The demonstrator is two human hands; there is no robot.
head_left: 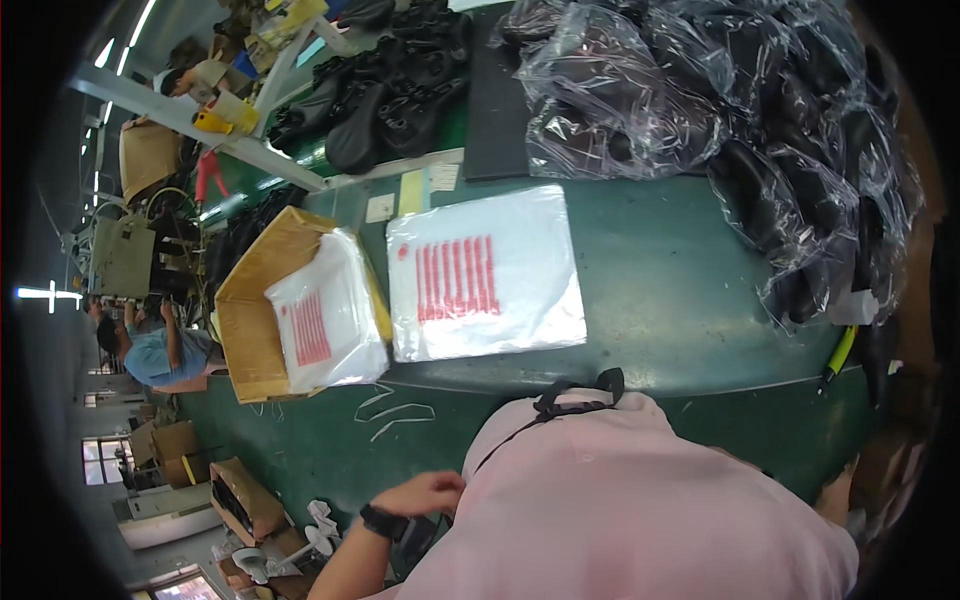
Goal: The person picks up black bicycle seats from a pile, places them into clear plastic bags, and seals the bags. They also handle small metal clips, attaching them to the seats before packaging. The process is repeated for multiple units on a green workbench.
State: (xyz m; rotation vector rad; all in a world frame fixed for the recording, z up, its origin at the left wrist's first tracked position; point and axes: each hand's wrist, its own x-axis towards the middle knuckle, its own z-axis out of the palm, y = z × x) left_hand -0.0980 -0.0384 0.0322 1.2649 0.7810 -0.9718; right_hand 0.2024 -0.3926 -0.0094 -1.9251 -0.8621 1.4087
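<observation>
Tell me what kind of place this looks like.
Probably a factory packing station. A stack of flat plastic bags lies on a green workbench, bagged black moulded parts pile up at its far side, and the left hand is down by the pink shirt.

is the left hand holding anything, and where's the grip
Cannot be told: the left hand lies against the pink shirt with its fingers curled, and nothing shows in it. The right hand is out of view.

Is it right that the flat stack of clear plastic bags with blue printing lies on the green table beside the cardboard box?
Not quite. In the head view the printing on the stack of clear plastic bags is red, not blue. The rest holds: it lies flat on the green table, beside the cardboard box.
</observation>
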